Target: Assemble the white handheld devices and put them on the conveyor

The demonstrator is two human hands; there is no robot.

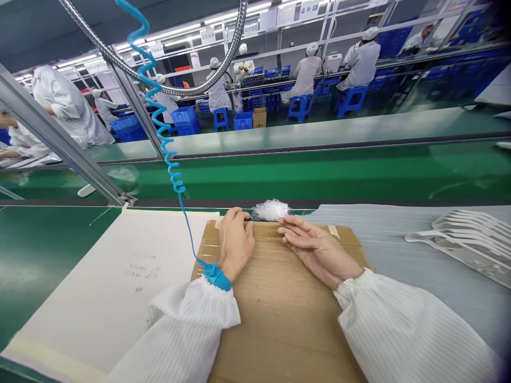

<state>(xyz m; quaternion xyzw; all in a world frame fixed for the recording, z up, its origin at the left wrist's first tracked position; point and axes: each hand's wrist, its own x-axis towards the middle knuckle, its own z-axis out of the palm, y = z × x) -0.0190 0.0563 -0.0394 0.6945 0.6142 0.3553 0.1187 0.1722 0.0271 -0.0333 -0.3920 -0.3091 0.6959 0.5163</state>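
Note:
My left hand [237, 242] rests on the far left part of a brown cardboard sheet [279, 314], its fingers slightly bent and apart, with nothing visible in it. A blue wrist strap [217, 276] circles that wrist and joins a coiled blue cord [159, 111]. Over the far right part of the cardboard is my right hand [313, 247], palm turned inward and fingers stretched out, holding nothing. Just past the fingertips, between the two hands, lies a small heap of crumpled clear plastic [272, 210].
White paper with handwriting [139, 266] is taped down at left. Several white plastic parts [471, 239] lie stacked on a grey foam sheet [383, 239] at right. Beyond runs a green conveyor belt [319, 173]. A metal post [59, 127] stands left; co-workers [305, 74] sit farther back.

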